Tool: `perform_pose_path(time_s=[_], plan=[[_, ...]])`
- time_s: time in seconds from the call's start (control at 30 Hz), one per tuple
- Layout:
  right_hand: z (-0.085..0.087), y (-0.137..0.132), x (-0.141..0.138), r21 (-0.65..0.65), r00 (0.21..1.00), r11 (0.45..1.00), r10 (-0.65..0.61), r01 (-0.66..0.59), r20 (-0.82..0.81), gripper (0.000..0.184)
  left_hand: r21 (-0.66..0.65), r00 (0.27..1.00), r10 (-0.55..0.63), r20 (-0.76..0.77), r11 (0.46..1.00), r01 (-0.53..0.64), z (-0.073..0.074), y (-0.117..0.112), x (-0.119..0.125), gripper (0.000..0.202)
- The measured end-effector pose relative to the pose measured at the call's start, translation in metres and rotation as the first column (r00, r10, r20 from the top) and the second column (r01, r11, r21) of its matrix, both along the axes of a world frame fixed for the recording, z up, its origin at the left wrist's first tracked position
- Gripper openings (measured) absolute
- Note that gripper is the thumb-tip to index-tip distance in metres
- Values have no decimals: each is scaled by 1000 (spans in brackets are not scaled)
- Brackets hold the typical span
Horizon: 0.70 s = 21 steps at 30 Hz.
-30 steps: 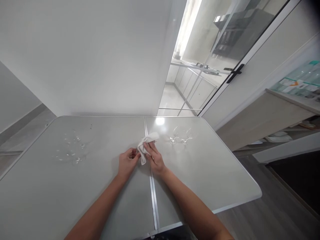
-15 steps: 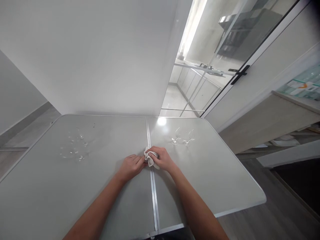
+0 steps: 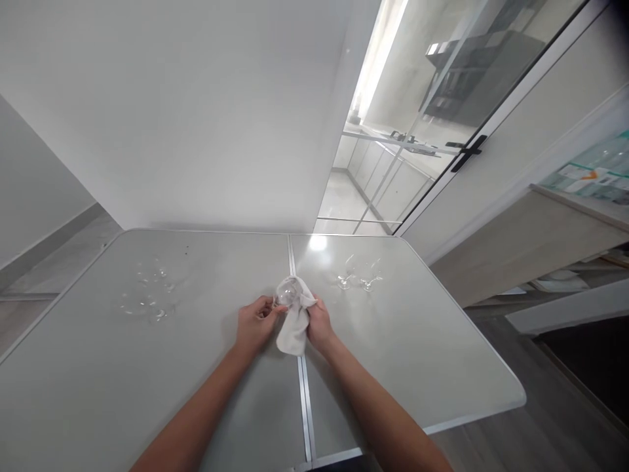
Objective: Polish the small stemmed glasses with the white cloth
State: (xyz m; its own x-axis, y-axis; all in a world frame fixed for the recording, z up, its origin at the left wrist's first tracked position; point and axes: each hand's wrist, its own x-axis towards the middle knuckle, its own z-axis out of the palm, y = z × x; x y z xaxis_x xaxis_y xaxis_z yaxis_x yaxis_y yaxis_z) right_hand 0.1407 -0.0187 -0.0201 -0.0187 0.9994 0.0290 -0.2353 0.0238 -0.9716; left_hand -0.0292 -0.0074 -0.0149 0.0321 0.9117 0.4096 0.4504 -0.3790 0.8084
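Note:
Above the table's middle seam, my left hand (image 3: 255, 322) is closed, fingers pinched round the lower end of a clear stemmed glass (image 3: 289, 293). The glass tilts to the right, its bowl lying against a white cloth (image 3: 293, 331). My right hand (image 3: 319, 322) grips that cloth from the right side, and the cloth's loose end hangs down between the hands. Part of the right fingers is hidden behind the cloth. To the right stand two clear stemmed glasses, a nearer-in glass (image 3: 344, 282) and an outer glass (image 3: 371, 283).
Several clear glasses (image 3: 154, 295), hard to see, stand at the left of the grey folding table (image 3: 236, 262). A metal seam (image 3: 305, 406) divides the tabletop. Behind are a white wall (image 3: 206, 118) and a glass door (image 3: 393, 164). A wooden shelf (image 3: 531, 242) stands at the right.
The cloth, bunched before, now hangs spread out, and the glass bowl shows against it. My right hand has turned and moved to the cloth's right side.

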Motion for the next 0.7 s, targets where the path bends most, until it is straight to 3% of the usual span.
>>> perform_pose_path(time_s=[0.1,0.17,0.23,0.33,0.4,0.47,0.57,0.7], plan=[[-1,-6,-8,260,945,960,-173,100,278,55,-87,995,-27,96,996,36,2,-1,4,27],[3,-7,-5,457,842,890,-260,18,472,61,-92,993,-47,105,994,56,0,-1,6,25],[10,-5,2,576,711,801,-311,-161,630,62,-56,998,-61,22,996,62,-4,0,5,21],[24,-1,14,574,538,706,-318,-416,781,58,124,967,-39,-251,990,72,-9,2,1,16],[31,0,19,543,494,705,-307,-456,814,52,269,904,-14,-428,953,142,-10,2,-3,15],[34,0,20,534,520,747,-297,-395,801,41,364,838,-11,-546,898,249,-9,2,-6,17],[33,0,20,470,660,855,-224,-220,717,24,436,789,-14,-614,827,354,-6,1,-8,16],[31,4,25,122,898,987,39,-102,439,24,438,804,-50,-592,818,373,-7,0,-10,19]])
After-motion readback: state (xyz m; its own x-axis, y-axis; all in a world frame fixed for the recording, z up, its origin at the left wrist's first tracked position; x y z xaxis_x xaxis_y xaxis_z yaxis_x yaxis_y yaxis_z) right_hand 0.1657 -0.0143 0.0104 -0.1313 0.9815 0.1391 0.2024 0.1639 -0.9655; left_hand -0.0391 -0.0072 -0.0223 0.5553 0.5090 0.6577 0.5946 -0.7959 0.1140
